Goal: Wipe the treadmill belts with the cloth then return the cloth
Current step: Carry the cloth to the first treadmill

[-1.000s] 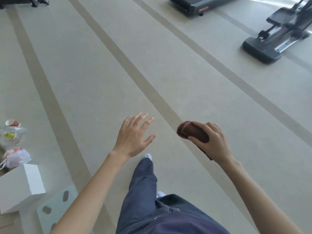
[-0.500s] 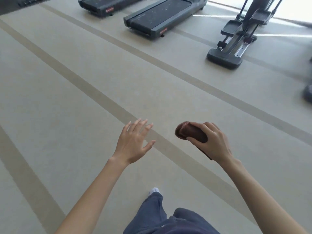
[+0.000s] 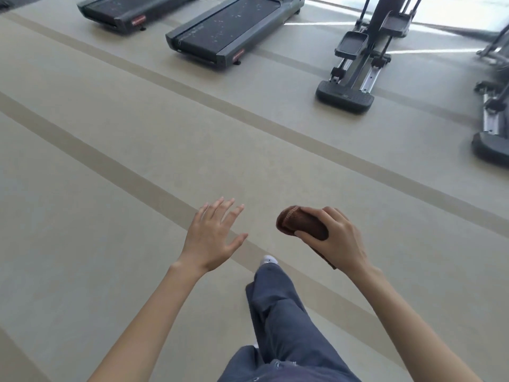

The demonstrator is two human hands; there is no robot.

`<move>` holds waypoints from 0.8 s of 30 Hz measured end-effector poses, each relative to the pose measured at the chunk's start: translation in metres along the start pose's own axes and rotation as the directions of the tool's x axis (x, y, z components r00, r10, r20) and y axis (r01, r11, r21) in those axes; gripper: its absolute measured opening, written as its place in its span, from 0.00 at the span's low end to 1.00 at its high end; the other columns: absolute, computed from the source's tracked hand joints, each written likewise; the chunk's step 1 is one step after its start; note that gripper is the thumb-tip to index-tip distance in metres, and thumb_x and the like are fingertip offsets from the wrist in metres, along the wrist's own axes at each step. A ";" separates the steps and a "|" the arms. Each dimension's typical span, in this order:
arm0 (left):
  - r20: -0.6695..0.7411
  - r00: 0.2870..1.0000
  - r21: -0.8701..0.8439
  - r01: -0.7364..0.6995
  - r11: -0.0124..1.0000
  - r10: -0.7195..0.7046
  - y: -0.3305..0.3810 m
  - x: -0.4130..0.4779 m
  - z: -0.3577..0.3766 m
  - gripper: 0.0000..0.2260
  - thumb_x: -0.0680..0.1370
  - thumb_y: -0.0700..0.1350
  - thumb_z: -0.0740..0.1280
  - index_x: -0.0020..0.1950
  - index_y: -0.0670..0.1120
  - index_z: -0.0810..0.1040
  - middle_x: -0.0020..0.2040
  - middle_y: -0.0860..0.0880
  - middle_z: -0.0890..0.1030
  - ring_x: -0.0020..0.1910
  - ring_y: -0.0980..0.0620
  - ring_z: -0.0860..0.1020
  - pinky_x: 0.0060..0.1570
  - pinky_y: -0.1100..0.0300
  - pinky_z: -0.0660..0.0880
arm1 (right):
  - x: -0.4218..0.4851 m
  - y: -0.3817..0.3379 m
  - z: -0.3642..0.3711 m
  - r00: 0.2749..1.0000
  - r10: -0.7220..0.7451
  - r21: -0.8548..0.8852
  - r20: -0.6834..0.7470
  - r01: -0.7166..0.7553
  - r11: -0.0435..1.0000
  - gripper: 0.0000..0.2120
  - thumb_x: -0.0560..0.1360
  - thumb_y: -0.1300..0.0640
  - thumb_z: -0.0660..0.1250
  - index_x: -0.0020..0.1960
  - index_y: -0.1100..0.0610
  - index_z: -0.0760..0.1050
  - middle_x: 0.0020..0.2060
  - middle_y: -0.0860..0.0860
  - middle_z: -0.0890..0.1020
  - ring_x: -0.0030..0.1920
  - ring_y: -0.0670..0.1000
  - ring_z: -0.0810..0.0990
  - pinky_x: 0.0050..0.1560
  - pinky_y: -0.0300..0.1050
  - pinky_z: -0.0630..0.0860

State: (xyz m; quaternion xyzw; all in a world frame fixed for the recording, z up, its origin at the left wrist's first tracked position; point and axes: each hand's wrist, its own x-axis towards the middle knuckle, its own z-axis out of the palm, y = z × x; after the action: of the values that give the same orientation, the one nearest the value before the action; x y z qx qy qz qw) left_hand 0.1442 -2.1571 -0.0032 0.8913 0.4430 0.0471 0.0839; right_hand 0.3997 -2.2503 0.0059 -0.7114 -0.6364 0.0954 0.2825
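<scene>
Ahead, left hand (image 3: 212, 238) spread wide, fingers straight, touching nothing; right hand (image 3: 334, 239) curled round brown cloth (image 3: 298, 223), well short of treadmills (image 3: 234, 26).

No wording can be made out. The nearer treadmill (image 3: 228, 31) carries a small red label (image 3: 238, 53) on its rear corner cap. The farther treadmill (image 3: 132, 8) has a similar red tag (image 3: 138, 21) on its own. The lettering on both is too small and blurred to read. A faint row of marks runs along the folded edge of the cloth (image 3: 298, 224), equally illegible.
</scene>
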 end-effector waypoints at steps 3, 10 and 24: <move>-0.003 1.000 -0.010 0.009 1.000 -0.009 -0.017 0.045 -0.002 0.31 0.75 0.63 0.49 0.74 0.50 0.64 0.73 0.47 0.66 0.74 0.47 0.60 0.71 0.47 0.57 | 0.051 0.014 0.009 1.000 0.005 0.005 0.012 -0.005 1.000 0.21 0.68 0.48 0.74 0.60 0.48 0.77 0.43 0.47 0.79 0.48 0.51 0.77 0.42 0.44 0.73; -0.002 0.999 0.007 0.042 0.999 -0.042 -0.064 0.172 -0.024 0.32 0.74 0.63 0.47 0.73 0.49 0.65 0.73 0.47 0.66 0.73 0.47 0.61 0.71 0.48 0.56 | 0.202 0.036 0.022 1.000 -0.010 0.047 0.026 0.009 0.999 0.21 0.68 0.48 0.74 0.60 0.47 0.77 0.43 0.47 0.78 0.49 0.51 0.76 0.44 0.45 0.74; 0.009 0.999 0.003 0.049 0.999 -0.049 -0.156 0.346 -0.027 0.29 0.76 0.62 0.52 0.73 0.49 0.65 0.72 0.47 0.68 0.72 0.46 0.63 0.70 0.47 0.59 | 0.402 0.061 0.071 0.996 -0.052 0.025 0.066 0.050 0.998 0.21 0.68 0.48 0.75 0.60 0.48 0.77 0.43 0.47 0.79 0.47 0.51 0.77 0.43 0.46 0.74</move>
State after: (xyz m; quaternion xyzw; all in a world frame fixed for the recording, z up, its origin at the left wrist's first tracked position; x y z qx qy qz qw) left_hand 0.2265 -1.7852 -0.0032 0.8806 0.4643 0.0404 0.0855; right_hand 0.4851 -1.8465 0.0053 -0.6878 -0.6624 0.1194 0.2718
